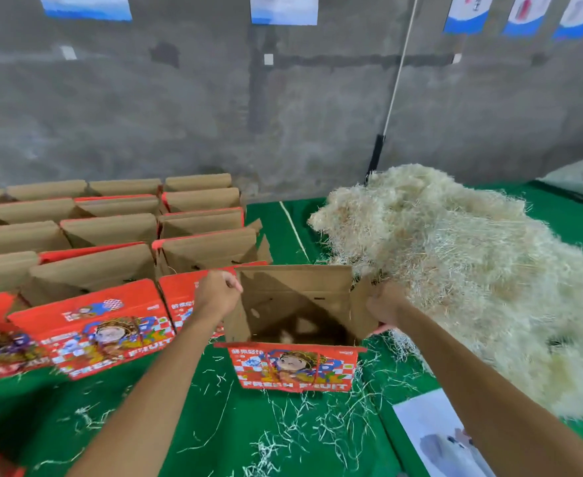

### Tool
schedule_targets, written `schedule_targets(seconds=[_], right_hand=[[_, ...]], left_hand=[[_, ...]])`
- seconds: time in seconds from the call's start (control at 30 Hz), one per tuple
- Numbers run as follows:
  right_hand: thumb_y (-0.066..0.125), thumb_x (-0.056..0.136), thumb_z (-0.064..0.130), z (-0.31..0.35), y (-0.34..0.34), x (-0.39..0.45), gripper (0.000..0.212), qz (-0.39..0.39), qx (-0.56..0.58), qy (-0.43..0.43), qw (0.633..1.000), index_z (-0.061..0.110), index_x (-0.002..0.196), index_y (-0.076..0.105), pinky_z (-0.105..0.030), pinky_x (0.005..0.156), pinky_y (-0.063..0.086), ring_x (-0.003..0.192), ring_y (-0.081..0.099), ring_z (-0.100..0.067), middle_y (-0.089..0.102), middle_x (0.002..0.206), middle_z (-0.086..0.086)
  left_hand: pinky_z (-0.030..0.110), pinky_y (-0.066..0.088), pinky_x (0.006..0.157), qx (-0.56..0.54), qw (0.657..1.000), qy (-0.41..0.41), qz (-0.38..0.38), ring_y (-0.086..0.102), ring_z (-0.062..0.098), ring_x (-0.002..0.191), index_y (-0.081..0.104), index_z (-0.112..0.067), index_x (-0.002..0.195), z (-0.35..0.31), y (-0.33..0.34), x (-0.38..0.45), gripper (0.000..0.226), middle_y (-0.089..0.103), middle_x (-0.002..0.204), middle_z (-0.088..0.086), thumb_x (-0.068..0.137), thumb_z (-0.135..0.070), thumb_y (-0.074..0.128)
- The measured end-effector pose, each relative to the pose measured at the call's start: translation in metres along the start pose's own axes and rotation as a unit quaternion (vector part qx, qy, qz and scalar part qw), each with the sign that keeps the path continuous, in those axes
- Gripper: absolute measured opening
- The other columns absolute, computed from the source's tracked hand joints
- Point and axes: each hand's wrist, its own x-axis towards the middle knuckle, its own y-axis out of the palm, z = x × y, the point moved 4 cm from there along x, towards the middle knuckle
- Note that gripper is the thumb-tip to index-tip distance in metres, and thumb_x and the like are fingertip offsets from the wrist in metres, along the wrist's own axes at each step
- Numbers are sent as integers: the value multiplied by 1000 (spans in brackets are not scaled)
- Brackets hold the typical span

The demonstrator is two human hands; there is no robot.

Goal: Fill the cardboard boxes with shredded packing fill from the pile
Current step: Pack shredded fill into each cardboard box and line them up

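1. The left hand (218, 293) has its grip curled tight over the top edge of the left wall of an open cardboard box (295, 315), knuckles up, fingers folded over the rim.
2. The right hand (384, 309) has its grip closed on the box's right side flap, thumb and fingers pinching the cardboard; its fingertips are hidden behind the flap.
3. Between the two grips the box stands upright on the green tabletop (187, 425), flaps spread; its inside is plain brown corrugated board, shadowed at the bottom, with no fill visible in it. Its near flap hangs toward the person, printed glossy red with a cartoon figure and "FRESH FRUIT".
4. Just beyond and right of the right grip lies the pile of shredded packing fill (455, 263): pale straw-coloured, thin, wiry, tangled strands in a loose mound, touching the box's right flap.
5. Left of the left grip stand rows of further boxes (111, 256), same brown board and red print, flaps raised.
6. Loose strands (317, 432) are scattered on the cloth below both grips, and a printed sheet (438, 438) lies under the right forearm.
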Motion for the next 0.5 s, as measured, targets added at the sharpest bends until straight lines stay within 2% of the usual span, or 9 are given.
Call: schedule_targets(seconds=[0.1, 0.17, 0.23, 0.3, 0.37, 0.43, 0.5], right_hand=[[46, 99, 10, -7, 15, 20, 12, 9, -49, -8, 999, 4, 94, 54, -31, 47, 59, 54, 72, -24, 64, 85, -17], [48, 99, 19, -8, 21, 29, 20, 5, -67, -21, 998, 8, 84, 54, -23, 39, 52, 44, 68, -15, 65, 77, -11], [49, 99, 27, -9, 23, 38, 25, -4, -92, -35, 995, 11, 82, 57, -17, 37, 45, 46, 65, -10, 65, 72, -4], [51, 98, 26, -10, 22, 49, 22, 4, -89, -28, 996, 10, 86, 59, -21, 45, 51, 60, 66, -14, 66, 78, -5], [54, 98, 22, -11, 19, 58, 18, 16, -63, -5, 998, 8, 89, 59, -28, 55, 59, 70, 68, -20, 68, 87, -10], [55, 99, 22, -12, 13, 65, 19, 9, -36, 1, 999, 7, 91, 62, -33, 57, 62, 71, 72, -23, 69, 87, -11], [55, 100, 21, -12, 5, 73, 18, -4, -29, -15, 999, 6, 95, 64, -37, 63, 63, 71, 74, -23, 71, 88, -12]], left_hand=[[33, 54, 81, 11, 1000, -23, 11, 65, 12, 80, 73, -21, 68, 11, 25, -11, 33, 72, 83, -5, 84, 4, 60], [29, 52, 76, 28, 999, -23, 1, 64, 9, 77, 70, -23, 66, 16, 33, -13, 36, 70, 80, -5, 86, 5, 59], [26, 50, 72, 46, 999, -25, 1, 66, 11, 79, 70, -21, 68, 17, 38, -12, 33, 70, 80, -3, 88, 4, 59], [34, 57, 74, 93, 995, -34, 22, 68, 19, 84, 72, -13, 77, 12, 43, -9, 23, 71, 86, 5, 87, 2, 58], [44, 56, 85, 214, 976, -23, 22, 63, 27, 99, 71, -9, 95, -1, 50, -7, 15, 65, 101, 10, 88, -7, 58], [46, 49, 96, 288, 957, 26, -7, 52, 29, 115, 66, -12, 110, -19, 60, -5, 23, 57, 117, 10, 90, -19, 58], [44, 45, 98, 284, 955, 84, -26, 49, 26, 116, 65, -15, 116, -41, 76, -2, 27, 55, 120, 7, 93, -25, 56]])
